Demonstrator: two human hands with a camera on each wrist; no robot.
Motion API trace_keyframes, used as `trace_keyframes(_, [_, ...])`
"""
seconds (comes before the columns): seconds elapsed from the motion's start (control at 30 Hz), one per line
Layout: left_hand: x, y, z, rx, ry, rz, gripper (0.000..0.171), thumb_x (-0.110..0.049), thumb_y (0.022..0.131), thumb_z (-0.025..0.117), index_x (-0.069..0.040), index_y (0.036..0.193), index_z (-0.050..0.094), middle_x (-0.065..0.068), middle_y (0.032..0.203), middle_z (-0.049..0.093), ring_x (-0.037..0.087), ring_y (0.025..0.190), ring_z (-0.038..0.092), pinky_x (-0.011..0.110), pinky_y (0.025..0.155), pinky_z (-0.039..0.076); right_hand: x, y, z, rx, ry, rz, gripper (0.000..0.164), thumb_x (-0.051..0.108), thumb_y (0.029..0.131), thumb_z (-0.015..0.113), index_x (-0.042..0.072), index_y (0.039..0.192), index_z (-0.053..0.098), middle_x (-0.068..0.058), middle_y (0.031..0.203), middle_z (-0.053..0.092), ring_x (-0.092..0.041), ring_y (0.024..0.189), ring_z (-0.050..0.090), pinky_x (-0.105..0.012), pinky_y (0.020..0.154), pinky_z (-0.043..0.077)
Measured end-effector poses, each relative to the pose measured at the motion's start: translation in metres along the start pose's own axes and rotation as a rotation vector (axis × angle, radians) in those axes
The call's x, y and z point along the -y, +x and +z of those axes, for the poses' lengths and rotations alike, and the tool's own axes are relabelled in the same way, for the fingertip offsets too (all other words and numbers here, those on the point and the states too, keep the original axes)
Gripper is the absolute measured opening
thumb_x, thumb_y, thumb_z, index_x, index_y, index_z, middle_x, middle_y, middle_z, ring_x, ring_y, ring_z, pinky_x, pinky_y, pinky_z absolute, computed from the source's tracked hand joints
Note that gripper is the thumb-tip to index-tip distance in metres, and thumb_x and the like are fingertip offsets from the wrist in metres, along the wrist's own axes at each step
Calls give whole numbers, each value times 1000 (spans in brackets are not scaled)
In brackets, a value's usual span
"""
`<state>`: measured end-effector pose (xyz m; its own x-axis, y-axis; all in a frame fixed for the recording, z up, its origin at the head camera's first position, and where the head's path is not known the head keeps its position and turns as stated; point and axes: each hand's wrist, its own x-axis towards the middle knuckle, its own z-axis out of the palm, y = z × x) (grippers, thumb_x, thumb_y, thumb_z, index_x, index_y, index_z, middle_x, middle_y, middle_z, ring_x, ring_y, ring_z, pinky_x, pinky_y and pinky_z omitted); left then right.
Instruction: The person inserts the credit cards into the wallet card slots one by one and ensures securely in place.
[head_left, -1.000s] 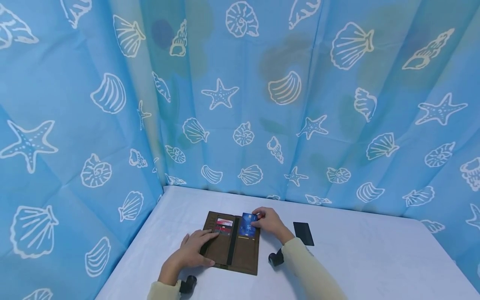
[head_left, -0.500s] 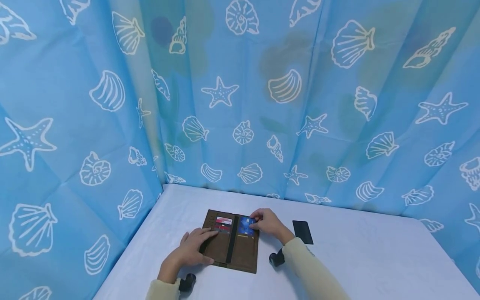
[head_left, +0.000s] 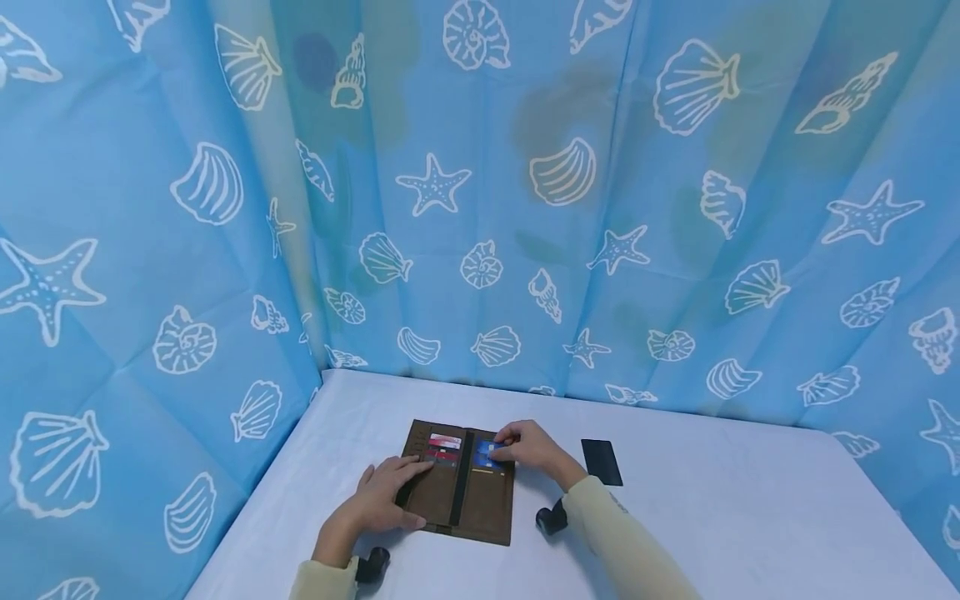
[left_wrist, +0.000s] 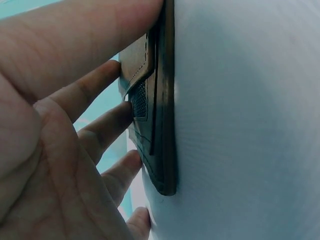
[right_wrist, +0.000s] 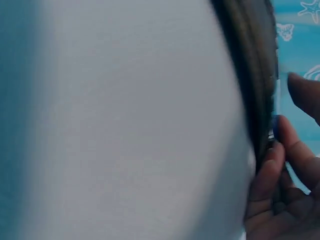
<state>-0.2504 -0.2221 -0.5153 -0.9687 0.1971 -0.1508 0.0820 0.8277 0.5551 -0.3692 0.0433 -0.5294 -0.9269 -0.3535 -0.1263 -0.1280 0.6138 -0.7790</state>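
A brown long wallet (head_left: 480, 508) lies open on the white table, with a dark strap running down its middle. My left hand (head_left: 382, 496) rests on its left half, fingers spread and mostly straight; in the left wrist view the fingertips (left_wrist: 127, 111) touch the wallet's edge. A blue card (head_left: 486, 456) sits partly in the upper slot of the right half. My right hand (head_left: 531, 446) pinches that card near its upper right corner, fingers curled at the wallet's edge (right_wrist: 265, 100). Red and white cards (head_left: 445, 442) show in the left half's slots.
A flat black card-sized rectangle (head_left: 602, 462) lies on the table right of the wallet. Black wrist cameras (head_left: 551, 518) hang below both wrists. A blue curtain (head_left: 480, 208) with shell and starfish prints stands behind and to the left.
The blue card has slid down into its slot, so less of it shows, and the right hand has moved slightly down with it. The left hand stays on the wallet.
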Motion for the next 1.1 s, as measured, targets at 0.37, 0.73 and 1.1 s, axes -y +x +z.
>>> trace_keyframes(0.37, [-1,-1,0,-1,-8,3,80,-28,72,88,-22,143,52,14,151,45,39,143,34,72,116,11,-2,-4,-2,73,-7,-19,38,28,78,85,11,106,66,-4,100,60,-21,94,53,-33,81,50])
trace_keyframes(0.73, [-2,-1,-2,-26,11,-5,80,-27,72,88,-22,143,52,14,150,46,39,142,34,72,117,12,1,-3,-5,116,10,-16,29,33,83,78,17,106,72,-2,111,62,-22,103,52,-48,94,50])
trace_keyframes(1.1, [0,0,1,-21,14,0,80,-28,71,89,-21,142,53,13,149,47,39,142,35,72,116,13,1,-6,-3,96,7,0,26,30,82,80,15,102,74,-5,114,62,-23,105,51,-50,96,48])
